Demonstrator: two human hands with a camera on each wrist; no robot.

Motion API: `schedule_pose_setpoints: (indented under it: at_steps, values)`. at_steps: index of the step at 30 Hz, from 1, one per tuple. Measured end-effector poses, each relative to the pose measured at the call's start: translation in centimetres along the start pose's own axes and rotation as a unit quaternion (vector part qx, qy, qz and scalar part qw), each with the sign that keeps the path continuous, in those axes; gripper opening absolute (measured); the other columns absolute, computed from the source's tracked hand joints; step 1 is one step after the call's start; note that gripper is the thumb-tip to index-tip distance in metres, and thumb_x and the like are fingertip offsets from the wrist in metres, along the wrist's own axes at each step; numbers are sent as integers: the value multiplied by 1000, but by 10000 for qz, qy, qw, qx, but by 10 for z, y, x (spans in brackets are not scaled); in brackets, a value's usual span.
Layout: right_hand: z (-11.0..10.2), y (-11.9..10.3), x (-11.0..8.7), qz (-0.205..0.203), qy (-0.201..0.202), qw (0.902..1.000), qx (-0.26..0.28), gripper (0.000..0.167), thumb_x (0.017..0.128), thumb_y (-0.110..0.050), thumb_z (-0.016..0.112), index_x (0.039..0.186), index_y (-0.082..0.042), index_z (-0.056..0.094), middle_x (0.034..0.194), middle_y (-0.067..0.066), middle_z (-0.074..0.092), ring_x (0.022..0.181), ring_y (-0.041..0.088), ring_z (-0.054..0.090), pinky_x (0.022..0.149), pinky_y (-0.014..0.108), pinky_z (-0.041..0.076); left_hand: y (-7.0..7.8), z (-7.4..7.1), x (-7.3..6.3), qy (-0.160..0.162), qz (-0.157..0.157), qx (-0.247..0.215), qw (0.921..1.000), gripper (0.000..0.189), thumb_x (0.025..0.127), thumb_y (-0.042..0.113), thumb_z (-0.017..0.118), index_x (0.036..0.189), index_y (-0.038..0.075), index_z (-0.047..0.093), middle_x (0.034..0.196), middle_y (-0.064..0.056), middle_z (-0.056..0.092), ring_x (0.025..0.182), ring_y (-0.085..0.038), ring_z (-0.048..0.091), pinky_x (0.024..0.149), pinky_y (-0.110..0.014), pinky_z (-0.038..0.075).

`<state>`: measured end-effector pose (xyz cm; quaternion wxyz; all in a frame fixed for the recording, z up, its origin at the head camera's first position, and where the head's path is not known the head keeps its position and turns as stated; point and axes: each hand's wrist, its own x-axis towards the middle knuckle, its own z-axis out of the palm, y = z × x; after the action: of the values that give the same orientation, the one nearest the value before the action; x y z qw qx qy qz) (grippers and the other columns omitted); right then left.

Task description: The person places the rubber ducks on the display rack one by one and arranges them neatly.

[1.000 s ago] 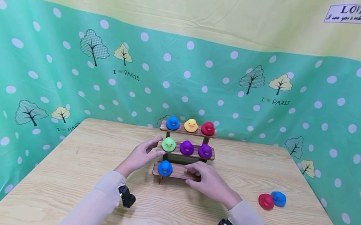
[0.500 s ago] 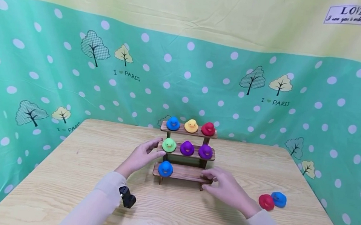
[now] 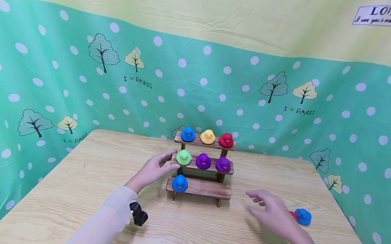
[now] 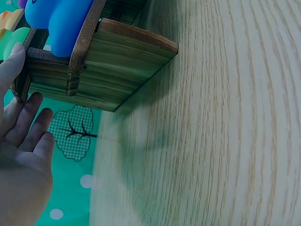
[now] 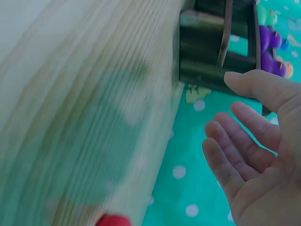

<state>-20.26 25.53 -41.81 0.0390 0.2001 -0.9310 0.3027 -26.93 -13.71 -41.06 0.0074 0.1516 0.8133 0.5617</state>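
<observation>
A three-tier wooden display shelf [image 3: 209, 188] stands on the table. Its top tier carries a blue rubber duck [image 3: 188, 134], a yellow duck [image 3: 208, 137] and a red duck [image 3: 226, 140]. On the middle tier sit a green duck [image 3: 183, 157] and two purple ducks [image 3: 203, 161]. One blue duck [image 3: 180, 183] is at the left of the bottom tier. My left hand [image 3: 153, 170] holds the left end of the middle tier between thumb and fingers, beside the green duck. Holding nothing, my right hand [image 3: 274, 212] hovers right of the shelf, fingers loosely bent.
A loose blue duck [image 3: 303, 216] lies on the table at the right, with a red duck [image 3: 293, 215] beside it, mostly hidden behind my right hand. Behind the wooden table [image 3: 122, 145] hangs a green and yellow patterned curtain [image 3: 202, 73].
My right hand has moved right, from over the bottom tier to open table near the loose ducks. The left hand keeps its place at the shelf.
</observation>
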Motion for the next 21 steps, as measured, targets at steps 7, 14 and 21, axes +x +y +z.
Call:
schedule_pose_setpoints:
  at_steps: [7,14,21]
  values:
    - [-23,23,-24,364,281,9988,-184,39,89,-14,78,125,-4,67,120,13,69,100,26,66,82,42,59,-24,1,10,70,48,65,9999,66,96,30,71,150,4,45,152,-17,44,141,-35,39,118,-44,29]
    - [-41,43,-43,806,498,9950,-306,43,87,-15,79,125,-1,67,117,18,68,92,28,69,73,38,61,-23,2,10,75,53,-33,10000,68,94,32,73,150,4,46,150,-16,47,140,-32,41,118,-41,30]
    - [-46,63,-54,951,545,9930,-442,49,82,-9,81,127,3,65,113,19,69,93,28,67,74,35,60,-20,3,9,132,21,-83,9999,64,96,25,71,150,1,44,150,-21,45,141,-35,39,119,-44,28]
